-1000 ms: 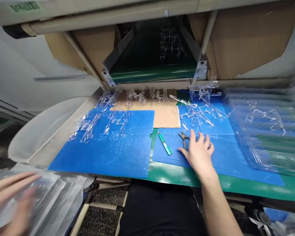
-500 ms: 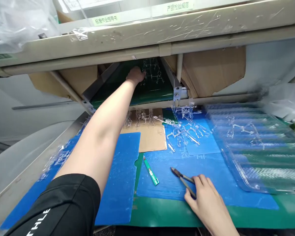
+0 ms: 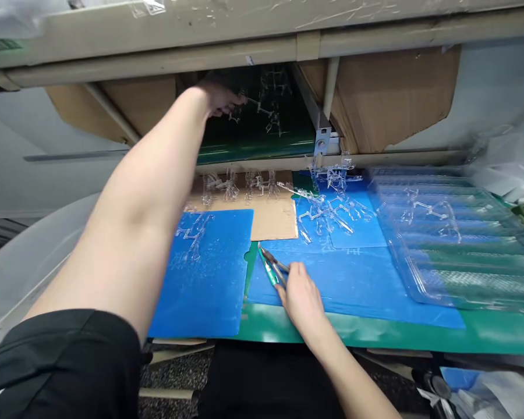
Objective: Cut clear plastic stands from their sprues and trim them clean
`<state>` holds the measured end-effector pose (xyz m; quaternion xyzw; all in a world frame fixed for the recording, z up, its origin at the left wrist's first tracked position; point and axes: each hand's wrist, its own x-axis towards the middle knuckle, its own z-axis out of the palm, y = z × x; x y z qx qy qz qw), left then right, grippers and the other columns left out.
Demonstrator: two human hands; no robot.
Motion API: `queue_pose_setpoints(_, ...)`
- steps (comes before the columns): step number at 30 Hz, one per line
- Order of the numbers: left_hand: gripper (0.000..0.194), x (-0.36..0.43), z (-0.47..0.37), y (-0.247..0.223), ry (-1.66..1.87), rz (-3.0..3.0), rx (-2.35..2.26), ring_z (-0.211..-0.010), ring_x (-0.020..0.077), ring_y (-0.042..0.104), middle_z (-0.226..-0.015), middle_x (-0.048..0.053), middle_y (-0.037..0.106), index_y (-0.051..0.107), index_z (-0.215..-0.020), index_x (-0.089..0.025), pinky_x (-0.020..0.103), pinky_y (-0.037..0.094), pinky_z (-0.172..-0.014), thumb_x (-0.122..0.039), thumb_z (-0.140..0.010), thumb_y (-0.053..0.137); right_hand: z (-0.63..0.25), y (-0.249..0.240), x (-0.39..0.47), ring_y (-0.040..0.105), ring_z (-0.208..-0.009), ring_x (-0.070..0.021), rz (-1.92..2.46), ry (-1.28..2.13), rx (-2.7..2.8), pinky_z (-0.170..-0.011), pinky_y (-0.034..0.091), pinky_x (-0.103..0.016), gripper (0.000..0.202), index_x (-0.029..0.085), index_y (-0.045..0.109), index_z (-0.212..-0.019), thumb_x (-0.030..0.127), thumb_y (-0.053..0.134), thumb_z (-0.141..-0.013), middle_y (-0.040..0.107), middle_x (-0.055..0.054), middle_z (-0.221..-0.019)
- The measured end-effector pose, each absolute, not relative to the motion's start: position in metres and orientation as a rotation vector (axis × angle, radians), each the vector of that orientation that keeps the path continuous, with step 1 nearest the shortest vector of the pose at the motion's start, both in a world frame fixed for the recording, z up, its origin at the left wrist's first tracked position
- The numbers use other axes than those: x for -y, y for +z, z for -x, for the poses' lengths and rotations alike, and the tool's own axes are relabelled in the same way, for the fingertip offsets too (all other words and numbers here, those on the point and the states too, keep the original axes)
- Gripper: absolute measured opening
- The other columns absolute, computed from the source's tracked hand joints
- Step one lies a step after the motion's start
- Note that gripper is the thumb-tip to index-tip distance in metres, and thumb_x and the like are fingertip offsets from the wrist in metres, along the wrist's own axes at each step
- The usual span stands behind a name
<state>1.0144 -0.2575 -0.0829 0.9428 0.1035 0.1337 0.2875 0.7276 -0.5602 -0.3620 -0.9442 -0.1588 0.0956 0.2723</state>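
Pinching a spindly clear plastic sprue [image 3: 262, 107] on the dark green conveyor belt [image 3: 253, 137]: left hand [image 3: 218, 96]. Grasping thin metal cutters [image 3: 274, 265] over ribbed blue mat [image 3: 353, 285]: right hand [image 3: 301, 299].

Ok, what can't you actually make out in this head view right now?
- Left hand: fingertips lost in the dark conveyor opening; grip on the clear plastic part unclear.
- Right hand: covers the pliers handles and part of the green pen.
- Clear trays: cut by the right edge.

clear plastic sprue [image 3: 262, 107] mid-air; cutters [image 3: 274, 266] on mat
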Motion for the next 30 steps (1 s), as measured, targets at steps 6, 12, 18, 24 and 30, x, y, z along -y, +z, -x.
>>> queue_pose_setpoints(6,0.049,0.212,-0.823,-0.083,0.376,-2.635,-0.322,-0.064,-0.0023,0.040,-0.064,-0.009,0.045,0.070,-0.088,0.001,0.020,0.031,-0.082,-0.047,-0.099,0.071,-0.736,-0.352,0.517,0.075,-0.108,-0.0256,2.617,0.278,0.427,-0.094,0.064,-0.043,0.029,0.015,0.066,-0.131,0.032,0.070,-0.108,0.072,-0.013,-0.131)
queue_pose_setpoints(12,0.028,0.172,-0.648,-0.147,0.472,-2.357,-0.503,-0.063,0.0101,0.055,-0.067,0.001,0.068,0.076,-0.087,-0.011,0.022,0.040,-0.068,-0.039,-0.086,0.079,-0.737,-0.348,0.488,0.075,-0.112,-0.0257,2.734,0.260,0.438,-0.097,0.066,-0.047,0.038,0.017,0.068,-0.139,0.038,0.074,-0.108,0.072,-0.011,-0.135)
queue_pose_setpoints(18,0.032,0.164,-0.550,-0.206,0.521,-2.215,-0.528,-0.066,0.0159,0.065,-0.067,0.001,0.071,0.076,-0.084,-0.017,0.026,0.049,-0.071,-0.049,-0.084,0.081,-0.759,-0.342,0.492,0.072,-0.122,-0.0290,2.789,0.196,0.441,-0.103,0.064,-0.052,0.042,0.018,0.067,-0.143,0.038,0.074,-0.108,0.069,-0.013,-0.143)
queue_pose_setpoints(24,0.039,0.204,-0.513,-0.271,0.316,-1.966,-0.372,-0.058,0.0151,0.063,-0.072,0.003,0.072,0.074,-0.083,-0.017,0.027,0.051,-0.061,-0.054,-0.088,0.085,-0.767,-0.353,0.486,0.073,-0.121,-0.0287,2.758,0.204,0.345,-0.103,0.064,-0.051,0.041,0.017,0.068,-0.141,0.037,0.076,-0.107,0.070,-0.013,-0.142)
queue_pose_setpoints(30,0.042,0.269,-0.519,-0.322,0.181,-1.618,-0.320,-0.050,0.0132,0.059,-0.066,0.003,0.070,0.072,-0.078,-0.018,0.023,0.045,-0.051,-0.055,-0.087,0.089,-0.791,-0.342,0.470,0.073,-0.118,-0.0273,2.574,0.157,0.283,-0.101,0.064,-0.050,0.037,0.017,0.070,-0.136,0.040,0.075,-0.107,0.072,-0.011,-0.136)
